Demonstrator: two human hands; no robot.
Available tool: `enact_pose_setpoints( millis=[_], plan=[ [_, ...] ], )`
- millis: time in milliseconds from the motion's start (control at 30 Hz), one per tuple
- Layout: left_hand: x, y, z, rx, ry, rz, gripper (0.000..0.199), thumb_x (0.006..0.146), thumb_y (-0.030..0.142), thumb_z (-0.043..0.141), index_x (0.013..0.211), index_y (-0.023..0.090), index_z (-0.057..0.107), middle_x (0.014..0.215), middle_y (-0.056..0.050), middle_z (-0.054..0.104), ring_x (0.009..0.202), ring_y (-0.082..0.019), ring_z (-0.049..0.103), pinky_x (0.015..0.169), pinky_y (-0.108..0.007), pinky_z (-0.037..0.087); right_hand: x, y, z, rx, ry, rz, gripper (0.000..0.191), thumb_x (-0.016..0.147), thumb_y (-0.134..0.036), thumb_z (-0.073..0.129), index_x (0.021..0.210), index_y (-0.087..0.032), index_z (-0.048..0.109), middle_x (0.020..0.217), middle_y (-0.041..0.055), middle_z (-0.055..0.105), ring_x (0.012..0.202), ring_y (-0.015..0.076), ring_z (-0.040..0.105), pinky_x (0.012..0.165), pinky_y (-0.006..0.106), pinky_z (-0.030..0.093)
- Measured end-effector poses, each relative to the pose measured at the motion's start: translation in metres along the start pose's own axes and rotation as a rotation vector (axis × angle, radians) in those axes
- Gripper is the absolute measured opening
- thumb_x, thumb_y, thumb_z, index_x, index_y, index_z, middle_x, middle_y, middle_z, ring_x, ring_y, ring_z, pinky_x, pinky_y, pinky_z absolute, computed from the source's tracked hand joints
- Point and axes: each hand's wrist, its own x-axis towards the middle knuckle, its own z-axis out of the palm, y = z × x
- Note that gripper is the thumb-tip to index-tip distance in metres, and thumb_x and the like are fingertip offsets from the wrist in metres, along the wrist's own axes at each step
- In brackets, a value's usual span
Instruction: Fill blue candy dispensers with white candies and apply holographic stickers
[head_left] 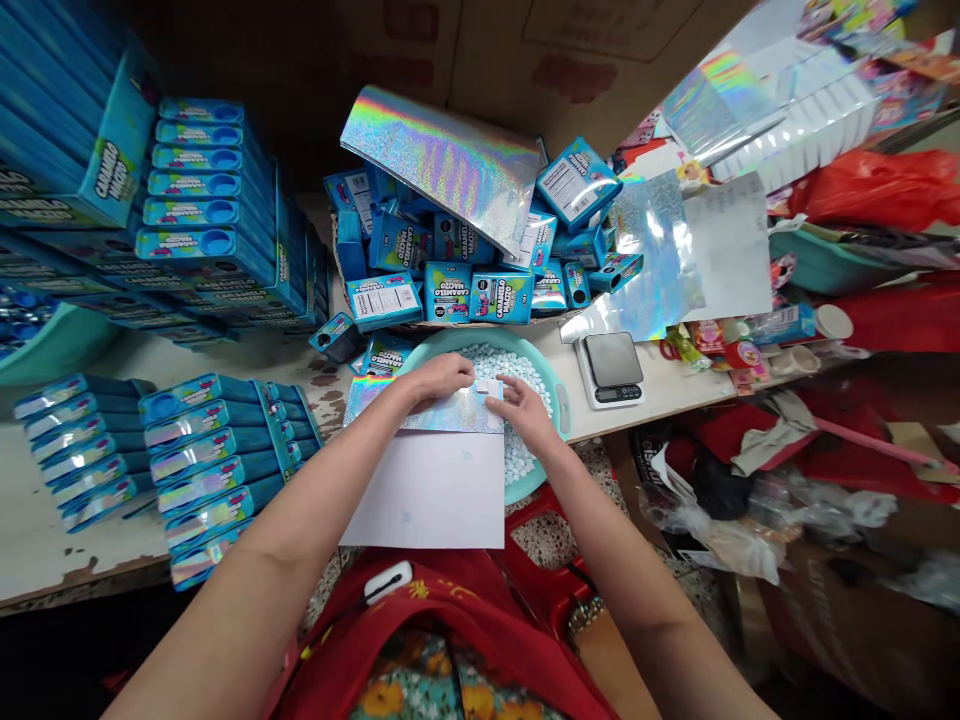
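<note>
My left hand [448,376] is over a shiny rainbow sheet [427,412], its fingers curled together; whatever they hold is hidden. Close on its right, my right hand [523,408] has thumb and fingers around a few small white pieces [489,387] at the sheet's right end. The rainbow sheet lies partly across a turquoise basin [557,375] filled with many small white pieces [521,368]. Toward my body, a plain white sheet [427,492] extends from the rainbow one; I cannot tell whether the two are joined.
Behind the basin, a box of blue candy packs [480,297] carries a folded rainbow sheet [450,170]. A small digital scale [611,365] stands right. Blue boxes [202,240] are stacked at left, with more rows [199,450] nearer me. A red stool [544,540] is below the table edge.
</note>
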Motion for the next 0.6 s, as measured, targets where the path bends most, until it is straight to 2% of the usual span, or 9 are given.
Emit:
enact_pose_setpoints(
  millis=[67,100,200,267,400,500,600],
  plan=[
    [-0.001,0.003,0.002,0.050,0.032,-0.013,0.023,0.080,0.029,0.046,0.076,0.015,0.063,0.072,-0.002,0.058,0.068,-0.015,0.048,0.059,-0.027,0.031,-0.003,0.003,0.006,0.203,-0.007,0.101,0.050,0.063,-0.037,0.076,0.105,-0.017,0.059,0.089,0.0053,0.072,0.079,0.0206,0.067,0.075,0.035,0.053],
    [-0.002,0.006,0.004,0.107,0.093,-0.016,0.023,0.082,0.030,0.046,0.081,0.016,0.064,0.078,-0.003,0.060,0.073,-0.016,0.050,0.063,-0.028,0.032,-0.004,0.003,0.009,0.265,0.017,0.125,0.046,0.062,-0.037,0.077,0.100,-0.017,0.061,0.084,0.0041,0.072,0.076,0.0202,0.067,0.074,0.034,0.053],
    [-0.009,0.016,0.014,0.384,0.335,0.065,0.023,0.086,0.034,0.050,0.094,0.020,0.066,0.097,-0.006,0.062,0.092,-0.022,0.049,0.077,-0.033,0.033,-0.004,-0.002,0.015,0.331,0.114,0.152,0.042,0.058,-0.037,0.078,0.091,-0.016,0.064,0.073,0.0012,0.071,0.066,0.0188,0.066,0.067,0.031,0.052],
    [-0.012,0.022,0.020,0.563,0.401,0.155,0.022,0.088,0.036,0.050,0.094,0.020,0.065,0.100,-0.008,0.060,0.097,-0.024,0.047,0.083,-0.038,0.031,-0.004,-0.008,0.016,0.325,0.128,0.143,0.040,0.057,-0.037,0.079,0.088,-0.017,0.065,0.070,0.0002,0.071,0.062,0.0178,0.064,0.062,0.029,0.050],
    [-0.013,0.026,0.028,0.689,0.366,0.150,0.022,0.091,0.032,0.047,0.088,0.017,0.063,0.098,-0.010,0.060,0.093,-0.024,0.048,0.080,-0.039,0.030,-0.004,-0.018,0.018,0.298,0.127,0.117,0.036,0.057,-0.038,0.078,0.084,-0.017,0.066,0.064,-0.0015,0.069,0.055,0.0149,0.059,0.054,0.026,0.045],
    [-0.009,0.025,0.029,0.672,0.326,0.143,0.024,0.093,0.026,0.041,0.088,0.015,0.061,0.098,-0.011,0.059,0.093,-0.023,0.050,0.079,-0.038,0.031,-0.005,-0.018,0.020,0.319,0.135,0.113,0.035,0.057,-0.036,0.078,0.084,-0.018,0.065,0.063,-0.0023,0.068,0.055,0.0145,0.059,0.055,0.026,0.045],
    [-0.007,0.023,0.026,0.564,0.301,0.096,0.024,0.092,0.026,0.039,0.085,0.016,0.060,0.097,-0.010,0.059,0.091,-0.023,0.051,0.077,-0.036,0.033,-0.005,-0.013,0.022,0.339,0.118,0.108,0.035,0.058,-0.036,0.077,0.086,-0.018,0.065,0.066,-0.0016,0.069,0.057,0.0156,0.061,0.058,0.027,0.047]
  ],
)
